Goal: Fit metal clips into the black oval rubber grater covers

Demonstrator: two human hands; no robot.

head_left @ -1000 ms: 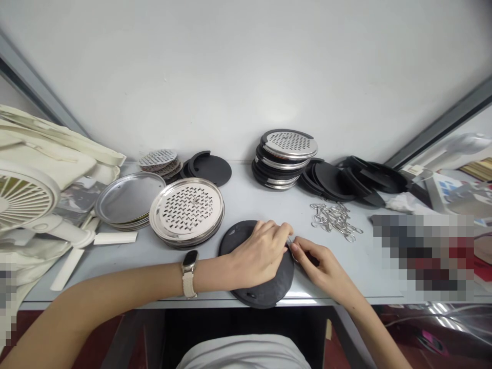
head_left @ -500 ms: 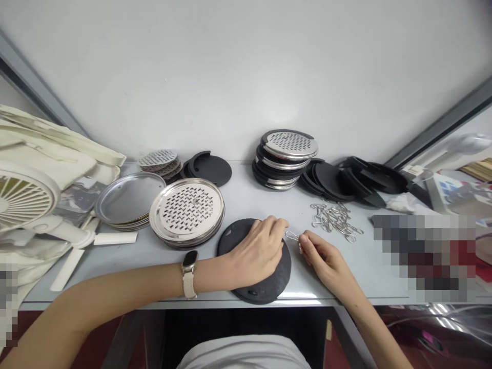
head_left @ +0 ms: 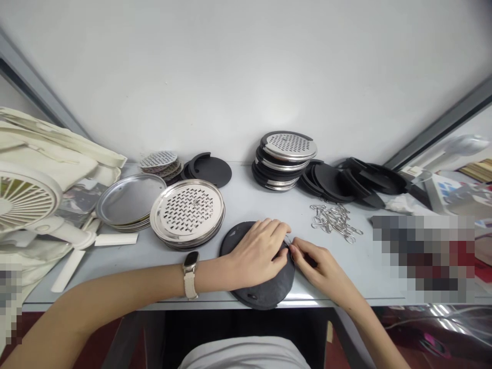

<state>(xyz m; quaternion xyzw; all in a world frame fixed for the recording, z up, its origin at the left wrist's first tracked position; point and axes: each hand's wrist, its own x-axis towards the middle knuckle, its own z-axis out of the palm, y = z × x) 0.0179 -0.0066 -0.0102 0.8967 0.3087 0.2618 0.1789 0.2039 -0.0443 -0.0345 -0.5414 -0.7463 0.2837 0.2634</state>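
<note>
A round black disc (head_left: 261, 289) lies flat at the table's front edge. My left hand (head_left: 259, 253) rests on top of it, fingers curled over its right rim, pressing it down. My right hand (head_left: 317, 266) is beside the disc's right edge, fingers pinched on a small metal wire clip (head_left: 289, 241) that meets the rim where both hands touch. A watch (head_left: 190, 274) sits on my left wrist.
A pile of loose wire clips (head_left: 336, 220) lies right of my hands. Perforated steel plates (head_left: 187, 211) and plain steel plates (head_left: 128, 199) are stacked at left. Black discs (head_left: 209, 169), an assembled stack (head_left: 286, 159) and more black parts (head_left: 346, 182) line the back. A white fan (head_left: 23, 197) stands far left.
Half a second ago my right hand held the clip apart from the disc; now it has moved left and pressed the clip against the disc's rim under my left fingers.
</note>
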